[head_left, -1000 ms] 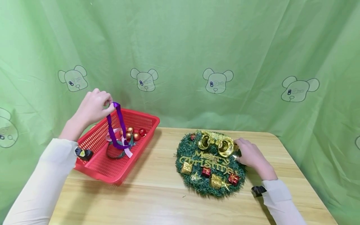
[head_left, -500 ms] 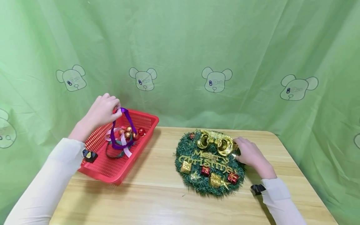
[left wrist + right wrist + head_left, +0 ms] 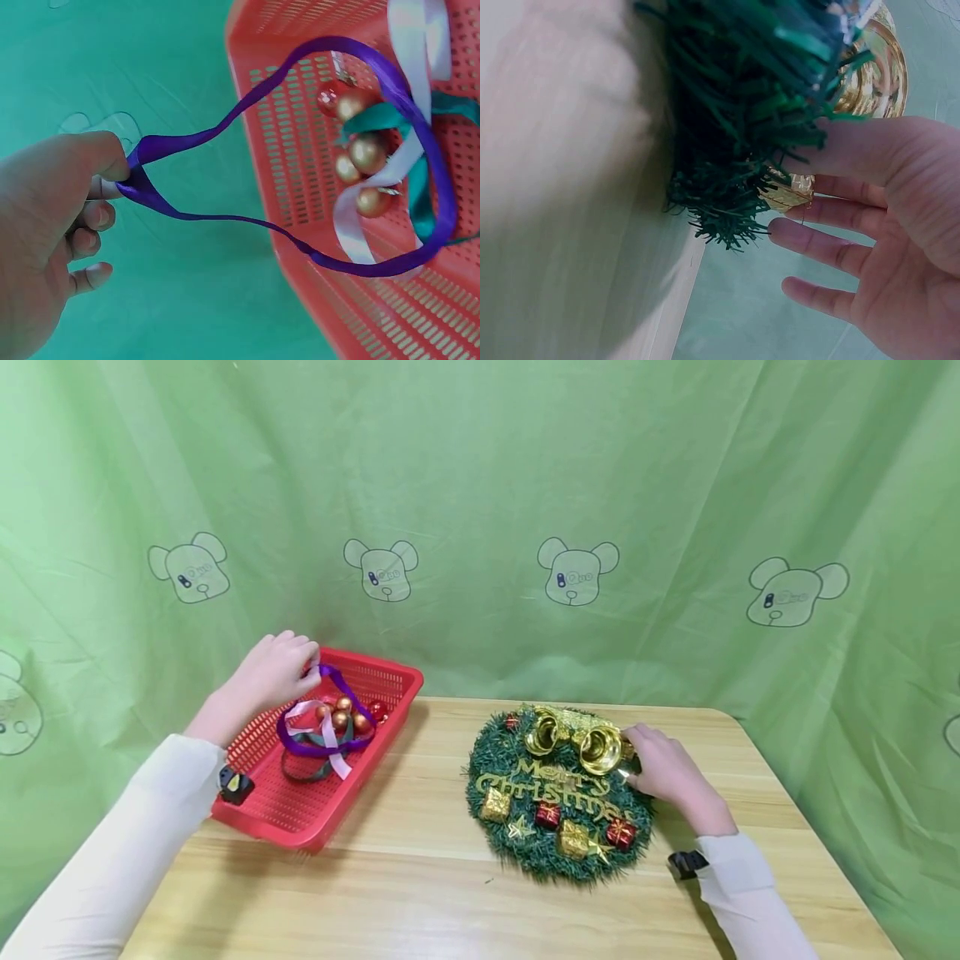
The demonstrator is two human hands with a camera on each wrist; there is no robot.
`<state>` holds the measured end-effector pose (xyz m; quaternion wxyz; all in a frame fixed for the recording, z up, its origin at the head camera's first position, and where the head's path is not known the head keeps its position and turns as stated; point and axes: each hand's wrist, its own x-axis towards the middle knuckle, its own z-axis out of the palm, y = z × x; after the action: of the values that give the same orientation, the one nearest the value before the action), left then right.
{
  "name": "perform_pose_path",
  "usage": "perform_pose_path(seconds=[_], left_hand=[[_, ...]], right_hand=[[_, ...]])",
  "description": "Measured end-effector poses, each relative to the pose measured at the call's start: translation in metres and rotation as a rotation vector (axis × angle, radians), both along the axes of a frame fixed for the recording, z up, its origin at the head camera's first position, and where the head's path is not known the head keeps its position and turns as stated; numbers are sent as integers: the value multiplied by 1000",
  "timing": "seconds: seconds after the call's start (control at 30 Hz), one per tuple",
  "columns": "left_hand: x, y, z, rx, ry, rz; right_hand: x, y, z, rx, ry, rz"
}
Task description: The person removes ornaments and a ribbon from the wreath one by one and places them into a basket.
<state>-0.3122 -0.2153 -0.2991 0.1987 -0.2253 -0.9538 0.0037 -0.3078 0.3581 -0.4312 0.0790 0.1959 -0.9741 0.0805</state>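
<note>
My left hand [image 3: 273,670] pinches a loop of purple ribbon [image 3: 439,180] between thumb and forefinger, above the red plastic basket [image 3: 408,693]. The loop's lower part lies among the other ribbons in the basket. My right hand [image 3: 663,768] is at the right rim of a green tinsel Christmas wreath [image 3: 498,847], beside the gold bells [image 3: 600,750]. In the right wrist view its thumb goes into the tinsel, with two fingers behind a gold foil piece [image 3: 791,196]; the other fingers are extended. Thumb and fingers hold the rim between them.
White-pink ribbon [image 3: 409,161], dark green ribbon [image 3: 420,199], gold balls [image 3: 367,152] and red balls [image 3: 330,96] lie in the basket. Gold lettering, stars and small gift boxes [image 3: 573,841] decorate the wreath. Behind the wooden table [image 3: 420,893] hangs a green curtain [image 3: 480,460].
My left hand has moved right and down, lowering the purple ribbon, whose loop now spreads wider over the basket's contents. My right hand and the wreath have stayed in place.
</note>
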Motion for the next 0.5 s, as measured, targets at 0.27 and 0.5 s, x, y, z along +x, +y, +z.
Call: perform_pose_path(seconds=[0.27, 0.5], left_hand=[[3, -20, -6, -15, -30, 31], [2, -22, -12, -47, -112, 32]], right_hand=[[-3, 1, -4, 1, 1, 4], [-5, 1, -5, 7, -3, 3]])
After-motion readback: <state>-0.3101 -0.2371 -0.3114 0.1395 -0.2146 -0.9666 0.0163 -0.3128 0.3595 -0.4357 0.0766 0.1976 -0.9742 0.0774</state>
